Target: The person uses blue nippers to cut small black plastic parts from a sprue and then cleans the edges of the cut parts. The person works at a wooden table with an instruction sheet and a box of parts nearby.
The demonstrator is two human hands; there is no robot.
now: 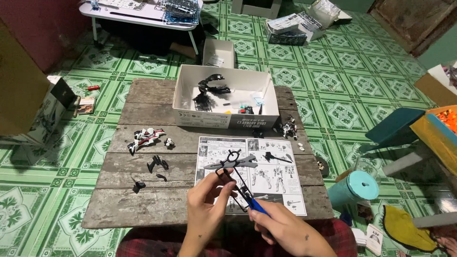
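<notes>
low in the frame, just left of centre, my left hand [209,200] pinches a black plastic parts frame [233,173] between thumb and fingers, holding it above the printed instruction sheet [266,162]. a grey blade-shaped piece [233,163] sits across the top of that frame, with a small ring above it. my right hand [281,228], lower centre, is closed around blue-handled nippers [257,205], whose dark tip points up and left into the lower end of the frame.

to cut cleanly, i judge the nipper tip should sit flat against the thin gate rather than the part itself, with the left fingers gripping close to the cut so the frame does not twist. i cannot tell whether the blades are already touching plastic.

outward from the hands, the sheet lies on a weathered wooden board [143,176]. left of centre on the board rest a red, white and black assembled piece [145,138] and a few small black bits [157,164]. above centre stands an open white cardboard box [223,119] with black parts inside. at lower right, off the board, stands a teal cylinder [354,188]. green patterned floor tiles [333,85] surround everything.
</notes>
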